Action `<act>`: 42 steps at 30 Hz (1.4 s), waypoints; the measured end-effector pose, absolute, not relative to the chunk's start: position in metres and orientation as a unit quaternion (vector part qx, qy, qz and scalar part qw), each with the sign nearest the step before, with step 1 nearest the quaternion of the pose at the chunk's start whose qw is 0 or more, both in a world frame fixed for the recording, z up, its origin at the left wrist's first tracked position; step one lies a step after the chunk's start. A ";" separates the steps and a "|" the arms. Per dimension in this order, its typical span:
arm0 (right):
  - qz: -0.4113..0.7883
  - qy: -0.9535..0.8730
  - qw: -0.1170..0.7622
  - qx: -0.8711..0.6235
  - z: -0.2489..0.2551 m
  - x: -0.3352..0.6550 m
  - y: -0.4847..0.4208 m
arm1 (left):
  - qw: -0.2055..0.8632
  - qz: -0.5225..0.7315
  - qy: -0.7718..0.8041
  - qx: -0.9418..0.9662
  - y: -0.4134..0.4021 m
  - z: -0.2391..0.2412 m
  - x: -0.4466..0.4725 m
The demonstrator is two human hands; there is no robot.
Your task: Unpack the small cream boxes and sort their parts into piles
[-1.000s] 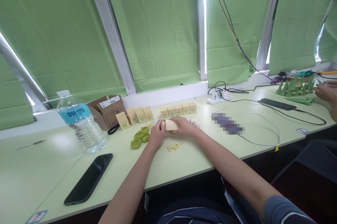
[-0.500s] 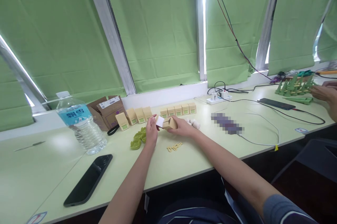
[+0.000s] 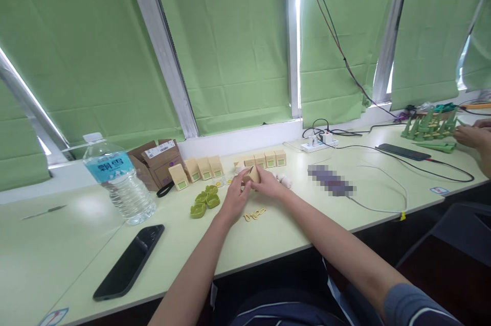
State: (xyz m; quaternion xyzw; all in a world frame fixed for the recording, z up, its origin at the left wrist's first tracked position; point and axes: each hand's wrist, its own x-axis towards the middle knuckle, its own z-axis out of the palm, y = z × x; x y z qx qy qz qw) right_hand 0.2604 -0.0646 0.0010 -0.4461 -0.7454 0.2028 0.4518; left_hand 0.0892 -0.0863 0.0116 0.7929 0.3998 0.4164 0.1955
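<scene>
Left hand [image 3: 235, 196], right hand [image 3: 269, 184] half-curled, both gripping box [image 3: 252, 176]. Hard squeeze may crease it; forward slip could topple standing boxes [image 3: 270, 159] just behind.

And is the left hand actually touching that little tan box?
Touching: the head view shows the left hand's thumb and fingers against the small tan box, with no gap between.
</scene>
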 end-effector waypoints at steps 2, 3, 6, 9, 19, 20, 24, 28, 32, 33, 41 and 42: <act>0.193 -0.757 0.441 -0.443 0.002 0.260 -0.065 | 0.213 0.418 0.402 0.787 -0.083 0.009 0.089; 0.190 -0.764 0.434 -0.439 0.002 0.260 -0.065 | 0.220 0.421 0.406 0.781 -0.082 0.008 0.088; 0.197 -0.782 0.410 -0.426 0.003 0.260 -0.068 | 0.233 0.434 0.426 0.759 -0.078 0.007 0.085; 0.229 -0.783 0.395 -0.422 0.004 0.261 -0.069 | 0.211 0.447 0.446 0.746 -0.077 0.008 0.083; 0.246 -0.748 0.419 -0.452 0.005 0.263 -0.065 | 0.131 0.435 0.442 0.774 -0.080 0.012 0.084; 0.239 -0.748 0.424 -0.452 0.005 0.262 -0.065 | 0.126 0.433 0.438 0.777 -0.080 0.012 0.084; 0.202 -0.752 0.442 -0.445 0.005 0.262 -0.062 | 0.127 0.432 0.430 0.783 -0.078 0.010 0.083; 0.175 -0.744 0.469 -0.442 0.003 0.265 -0.059 | 0.134 0.430 0.427 0.784 -0.075 0.006 0.082; 0.168 -0.736 0.480 -0.448 0.002 0.264 -0.058 | 0.123 0.422 0.420 0.794 -0.073 0.004 0.082; 0.164 -0.732 0.481 -0.454 0.002 0.264 -0.058 | 0.122 0.420 0.419 0.796 -0.073 0.004 0.082; 0.145 -0.758 0.494 -0.399 0.002 0.260 -0.055 | 0.134 0.404 0.435 0.793 -0.080 0.010 0.083; 0.144 -0.763 0.491 -0.395 0.003 0.260 -0.056 | 0.132 0.404 0.436 0.793 -0.080 0.010 0.083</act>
